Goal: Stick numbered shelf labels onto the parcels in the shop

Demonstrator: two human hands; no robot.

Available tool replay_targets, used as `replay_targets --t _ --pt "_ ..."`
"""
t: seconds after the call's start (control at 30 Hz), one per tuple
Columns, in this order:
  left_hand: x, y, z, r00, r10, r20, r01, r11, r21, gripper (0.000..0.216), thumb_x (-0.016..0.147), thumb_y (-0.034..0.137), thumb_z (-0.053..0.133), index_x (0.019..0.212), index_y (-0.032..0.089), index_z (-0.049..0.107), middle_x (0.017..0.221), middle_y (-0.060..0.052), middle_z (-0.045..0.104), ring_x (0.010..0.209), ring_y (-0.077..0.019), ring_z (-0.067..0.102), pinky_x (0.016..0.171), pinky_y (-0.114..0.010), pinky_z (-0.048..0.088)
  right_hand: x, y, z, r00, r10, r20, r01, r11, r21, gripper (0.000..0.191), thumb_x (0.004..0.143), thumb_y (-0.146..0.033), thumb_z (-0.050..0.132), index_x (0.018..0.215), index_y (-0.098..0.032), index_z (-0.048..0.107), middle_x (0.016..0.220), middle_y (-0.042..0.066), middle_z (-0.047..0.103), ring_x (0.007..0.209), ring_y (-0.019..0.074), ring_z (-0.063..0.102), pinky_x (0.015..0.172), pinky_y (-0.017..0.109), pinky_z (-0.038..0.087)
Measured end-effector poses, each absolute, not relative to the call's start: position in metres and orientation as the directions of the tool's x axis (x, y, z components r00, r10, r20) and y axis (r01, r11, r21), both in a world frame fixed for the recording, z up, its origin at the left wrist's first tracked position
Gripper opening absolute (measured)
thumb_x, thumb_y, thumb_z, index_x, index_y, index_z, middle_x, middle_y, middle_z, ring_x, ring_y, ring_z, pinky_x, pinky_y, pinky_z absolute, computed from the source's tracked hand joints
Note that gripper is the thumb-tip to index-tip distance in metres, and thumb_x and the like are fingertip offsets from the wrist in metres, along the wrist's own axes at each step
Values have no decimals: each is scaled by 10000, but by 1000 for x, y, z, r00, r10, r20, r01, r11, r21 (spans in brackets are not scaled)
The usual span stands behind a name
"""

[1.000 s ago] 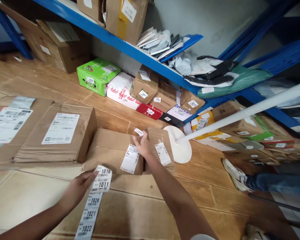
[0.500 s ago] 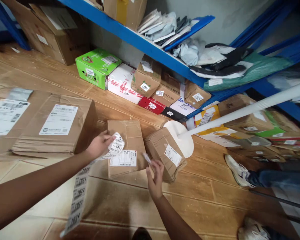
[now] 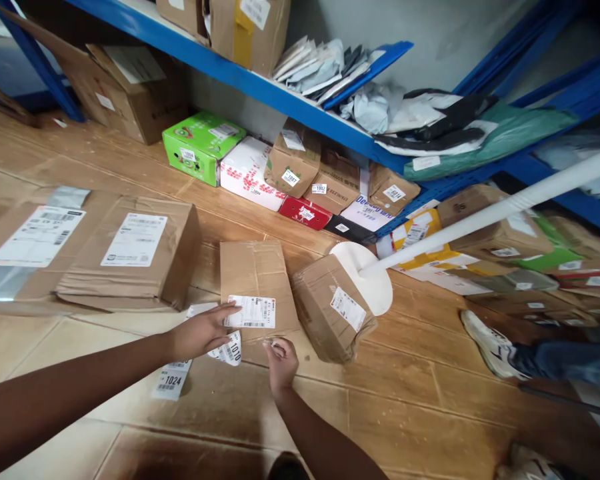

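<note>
In the head view, my left hand (image 3: 200,333) is closed on a strip of number stickers (image 3: 173,380), with 1010 and 1024 readable. Its forefinger reaches onto the shipping label (image 3: 254,312) of a flat cardboard box (image 3: 253,263) on the floor. My right hand (image 3: 283,363) is at the near edge of that box, thumb and fingertips pinched together. Whatever lies between them, if anything, is too small to make out. Right of this box, a second cardboard box (image 3: 325,280) with a white label sits tilted against the round white base (image 3: 380,293) of a pole.
Two labelled cardboard boxes (image 3: 180,247) lie at the left. Behind, a blue shelf (image 3: 220,70) holds parcels; numbered boxes, including a green one (image 3: 205,143), line the floor below. The white pole (image 3: 480,227) slants across the right, near another person's shoe (image 3: 490,347).
My left hand has come down nearer the floor, lowering the sticker strip. My right hand has moved left to the box's near edge, and the small white sticker it held no longer shows.
</note>
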State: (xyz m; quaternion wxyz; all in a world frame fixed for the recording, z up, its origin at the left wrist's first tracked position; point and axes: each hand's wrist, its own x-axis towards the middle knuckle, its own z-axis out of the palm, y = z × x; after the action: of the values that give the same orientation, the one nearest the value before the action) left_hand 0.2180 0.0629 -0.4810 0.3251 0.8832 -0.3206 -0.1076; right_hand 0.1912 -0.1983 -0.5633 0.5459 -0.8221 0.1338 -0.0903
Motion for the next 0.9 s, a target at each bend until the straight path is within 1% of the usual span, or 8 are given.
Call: replay_targets --t 0.13,0.27,0.33,0.4,0.47,0.6,0.7,0.9 --pt "220 58 -476 796 -604 21 -445 -562 697 352 928 359 451 968 188 756 1476 -162 414 1389 -315 339 1133 -467 330 185 -200 -557 894 -449 9 -197 -410 -891 352 637 -521 708 642 -203 558 612 2 587 588 182 565 617 358 519" --pt "215 56 -462 811 -584 12 -356 -477 804 353 907 389 489 1060 184 731 1393 -192 506 1320 -307 452 1105 -443 374 184 -201 -530 962 -266 -54 -157 -383 -910 386 598 -589 691 621 -206 644 730 73 674 764 256 625 783 420 513" --pt "203 59 -451 851 -522 53 -297 -395 870 361 915 410 478 941 175 751 1269 -172 600 1204 -256 564 1052 -366 433 179 -196 -510 955 -223 -195 -263 -336 -904 441 615 -641 657 663 -203 674 710 85 676 669 246 614 640 381 515" --pt "183 63 -438 904 -416 95 -249 -333 910 387 932 412 450 846 176 745 1120 -140 652 1074 -207 621 978 -311 469 171 -183 -486 940 -30 -341 -336 -278 -900 458 708 -627 611 839 -199 711 748 74 681 517 177 537 484 313 441" --pt "159 67 -426 951 -292 104 -188 -275 943 385 939 405 442 834 178 735 967 -107 655 954 -177 635 891 -269 487 165 -162 -456 936 192 -294 -253 -212 -944 522 736 -571 631 1133 -232 657 900 68 692 479 124 476 437 266 364" --pt "122 82 -415 997 -73 -4 -8 -162 987 363 913 423 493 758 180 714 834 -74 632 811 -158 624 764 -239 485 178 -110 -399 805 538 -250 -69 -335 -940 239 805 -411 607 872 -204 707 645 4 609 470 92 405 456 228 311" --pt "116 99 -414 986 88 -143 150 -80 985 341 800 507 625 882 189 717 856 -71 680 794 -185 624 735 -262 484 199 -68 -377 774 583 -249 -9 -383 -924 105 729 -275 658 768 -186 697 550 -39 526 496 88 406 488 214 309" --pt "125 141 -414 891 362 -275 290 12 957 512 750 664 542 613 171 562 554 9 497 555 -132 452 537 -241 368 216 13 -397 800 515 -308 -226 -217 -950 201 622 -340 719 676 -168 631 545 -34 553 491 99 443 465 212 343"
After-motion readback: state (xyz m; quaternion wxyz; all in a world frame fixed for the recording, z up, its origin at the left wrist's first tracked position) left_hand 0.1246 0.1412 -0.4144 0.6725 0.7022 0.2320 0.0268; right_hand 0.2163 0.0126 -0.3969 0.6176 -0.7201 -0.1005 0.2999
